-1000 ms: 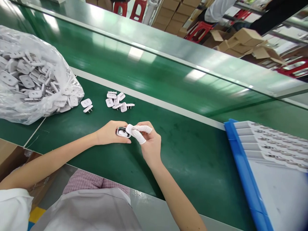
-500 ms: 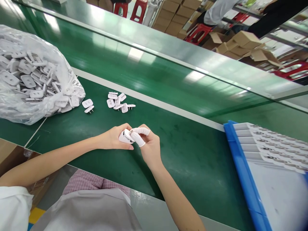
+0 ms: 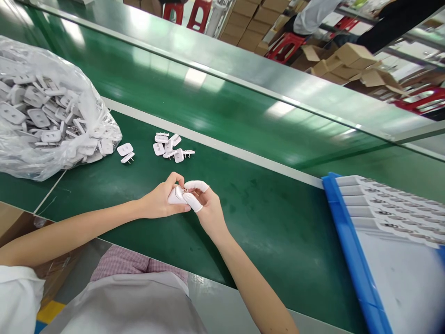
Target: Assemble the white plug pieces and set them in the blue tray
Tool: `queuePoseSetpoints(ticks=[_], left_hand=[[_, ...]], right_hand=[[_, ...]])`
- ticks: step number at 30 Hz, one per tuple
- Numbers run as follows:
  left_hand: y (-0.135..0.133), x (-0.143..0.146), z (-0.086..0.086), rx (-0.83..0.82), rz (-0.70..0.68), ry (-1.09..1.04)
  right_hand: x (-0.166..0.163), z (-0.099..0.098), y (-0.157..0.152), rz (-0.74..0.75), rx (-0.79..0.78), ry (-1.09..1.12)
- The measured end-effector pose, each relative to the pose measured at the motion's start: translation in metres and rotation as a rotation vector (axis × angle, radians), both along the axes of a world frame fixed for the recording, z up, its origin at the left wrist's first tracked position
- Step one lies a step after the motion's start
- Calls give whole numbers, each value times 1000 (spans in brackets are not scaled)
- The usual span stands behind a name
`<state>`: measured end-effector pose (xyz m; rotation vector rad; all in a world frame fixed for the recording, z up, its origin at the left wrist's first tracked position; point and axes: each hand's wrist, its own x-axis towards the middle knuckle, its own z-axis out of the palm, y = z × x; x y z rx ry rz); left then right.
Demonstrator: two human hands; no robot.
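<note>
Over the green work surface, my left hand (image 3: 160, 200) is closed around a small white plastic housing (image 3: 175, 195). My right hand (image 3: 208, 208), with white finger cots on thumb and forefinger, pinches at the housing's right end. What lies between those two fingertips is mostly hidden; a small bit of it shows there. Beyond the hands lies a loose group of white plug covers with metal pins (image 3: 168, 146). Two more plug covers (image 3: 125, 150) lie to its left, near the bag.
A clear plastic bag (image 3: 104, 109) full of white plug covers stands at the left. On the right, a blue tray (image 3: 347, 246) holds rows of white housings (image 3: 365, 204). A metal-edged ledge runs along the back, with cartons (image 3: 354, 58) and red stools (image 3: 285, 46) behind it.
Both hands have shifted slightly left, and the right thumb and forefinger now press closer over the end of the housing. The housing has turned a little in my left hand.
</note>
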<state>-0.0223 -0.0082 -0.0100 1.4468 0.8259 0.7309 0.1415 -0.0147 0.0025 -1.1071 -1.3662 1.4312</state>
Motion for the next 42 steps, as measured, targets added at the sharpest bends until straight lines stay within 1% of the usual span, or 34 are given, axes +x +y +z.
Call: queuePoseSetpoints(ticks=[2, 4, 6, 8, 9, 11, 13, 15, 16, 18, 20, 21, 24, 26, 28, 30, 32, 35, 39, 42], left_hand=[[-1, 0, -2, 93, 37, 49], [-2, 0, -2, 140, 61, 66], [-2, 2, -1, 93, 62, 26], [0, 4, 1, -28, 62, -70], [1, 5, 3, -97, 63, -131], [3, 6, 5, -205, 82, -238], [5, 6, 6, -268, 114, -299], [6, 5, 5, -314, 133, -323], [7, 5, 4, -335, 129, -326], [7, 4, 3, -359, 89, -308], [8, 1, 5, -296, 38, -215], [9, -2, 8, -215, 17, -122], [16, -12, 17, 117, -71, 230], [19, -16, 22, 276, -134, 408], [19, -18, 25, 371, -151, 522], [18, -16, 25, 450, -121, 614], [16, -13, 23, 490, -88, 687], [13, -8, 17, 454, -74, 751], [11, -3, 6, 491, -53, 734], [9, 1, 0, 527, 22, 705]], right_hand=[[-2, -1, 0, 14, -44, 50], [-3, -3, -1, 21, -70, 51], [-4, -6, -3, 2, -80, 28], [-4, -9, -5, -43, -41, 22], [-4, -11, -6, -62, 12, 21], [-4, -14, -8, -49, 184, -24], [-6, -16, -9, 17, 390, -170], [-9, -18, -10, 50, 551, -361], [-11, -18, -10, 33, 604, -438], [-13, -18, -11, -30, 660, -529], [-10, -14, -9, -61, 666, -572], [-7, -12, -7, -52, 656, -585], [6, -2, 1, 17, 601, -598], [16, 4, 7, 76, 580, -588], [22, 8, 11, 177, 566, -589], [24, 10, 13, 276, 547, -608], [23, 10, 12, 303, 526, -616], [17, 5, 11, 241, 469, -550], [7, -4, 6, 40, 361, -506], [2, -4, 3, -53, 382, -564]])
